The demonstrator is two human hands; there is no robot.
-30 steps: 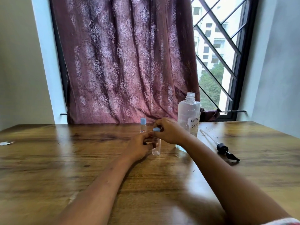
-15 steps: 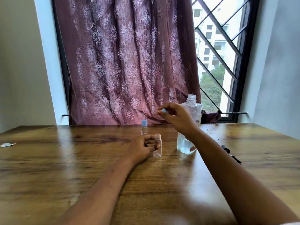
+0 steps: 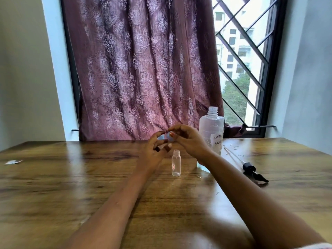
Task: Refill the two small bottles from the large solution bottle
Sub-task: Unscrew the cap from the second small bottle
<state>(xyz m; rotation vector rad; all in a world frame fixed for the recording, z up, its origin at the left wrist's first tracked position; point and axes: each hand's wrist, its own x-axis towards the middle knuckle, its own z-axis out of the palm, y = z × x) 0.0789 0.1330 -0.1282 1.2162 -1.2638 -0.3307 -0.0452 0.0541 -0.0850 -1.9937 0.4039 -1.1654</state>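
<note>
A small clear bottle [image 3: 176, 163] stands uncapped on the wooden table [image 3: 71, 186]. Just above and behind it, my right hand [image 3: 188, 141] pinches its blue cap [image 3: 169, 139] in the fingertips. My left hand [image 3: 154, 150] is raised beside it with fingers apart, its fingertips close to the cap; I cannot tell whether they touch it. The second small bottle is mostly hidden behind my left hand. The large clear solution bottle [image 3: 212, 128], neck open and with a handwritten label, stands right behind my right hand.
A black pump head with a long clear tube [image 3: 251, 170] lies on the table to the right of the large bottle. A small white scrap [image 3: 13, 161] lies at the far left. A curtain and a barred window are behind the table.
My right hand twisted the blue cap off the small bottle and lifted it. My left hand let go of the bottle and rose up to the cap.
</note>
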